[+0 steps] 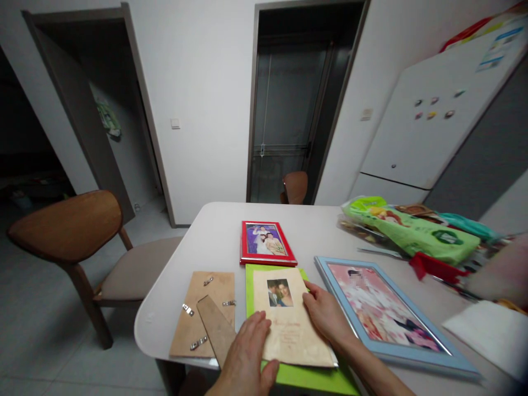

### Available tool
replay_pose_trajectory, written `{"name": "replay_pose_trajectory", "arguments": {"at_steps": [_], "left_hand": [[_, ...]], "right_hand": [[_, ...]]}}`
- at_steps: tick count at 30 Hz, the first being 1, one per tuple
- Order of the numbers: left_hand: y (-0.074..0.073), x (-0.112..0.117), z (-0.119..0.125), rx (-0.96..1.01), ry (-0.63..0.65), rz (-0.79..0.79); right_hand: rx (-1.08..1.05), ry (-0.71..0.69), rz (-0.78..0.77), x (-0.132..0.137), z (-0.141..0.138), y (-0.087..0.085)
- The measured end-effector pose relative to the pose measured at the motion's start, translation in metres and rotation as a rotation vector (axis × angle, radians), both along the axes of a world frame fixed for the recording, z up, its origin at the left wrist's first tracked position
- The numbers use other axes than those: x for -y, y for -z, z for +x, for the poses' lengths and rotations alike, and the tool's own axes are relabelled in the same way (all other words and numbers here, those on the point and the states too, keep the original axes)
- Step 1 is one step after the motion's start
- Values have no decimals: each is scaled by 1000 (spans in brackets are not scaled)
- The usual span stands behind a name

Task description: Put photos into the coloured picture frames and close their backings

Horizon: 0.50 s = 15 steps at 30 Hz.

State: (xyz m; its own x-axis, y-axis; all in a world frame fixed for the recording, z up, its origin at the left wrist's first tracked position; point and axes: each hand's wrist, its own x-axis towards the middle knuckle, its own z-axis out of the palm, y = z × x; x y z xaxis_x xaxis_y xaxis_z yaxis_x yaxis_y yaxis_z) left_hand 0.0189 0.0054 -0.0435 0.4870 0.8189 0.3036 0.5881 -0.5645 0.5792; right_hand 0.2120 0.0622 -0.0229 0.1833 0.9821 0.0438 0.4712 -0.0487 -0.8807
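A cream sheet [284,335] with a small photo of two people [280,292] lies over a lime-green picture frame [317,379]. My left hand [249,349] rests on the sheet's lower left side, fingers stretched and thumb apart. At the sheet's right edge, my right hand [325,313] has its thumb over the border and its fingers along the side, closed on the edge. Left of the frame is a brown backing board [187,330] with metal clips and a stand leg [216,327]. My left hand partly covers the leg's lower end.
A red framed photo [268,243] lies behind the green frame. To the right is a large light-blue framed photo [383,313]. Green packaging [429,231], a red object [437,268] and white paper [490,335] crowd the table's right side. A wooden chair [70,225] stands left.
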Motion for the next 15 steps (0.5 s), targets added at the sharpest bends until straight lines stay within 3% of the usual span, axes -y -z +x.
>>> {"name": "replay_pose_trajectory", "arguments": {"at_steps": [7,15], "left_hand": [[-12,1,7,-160,16,-26],[-15,-1,16,-197,23,-100]], "right_hand": [[646,11,89,3,5,4],[857,-28,173,11,-1,8]]}}
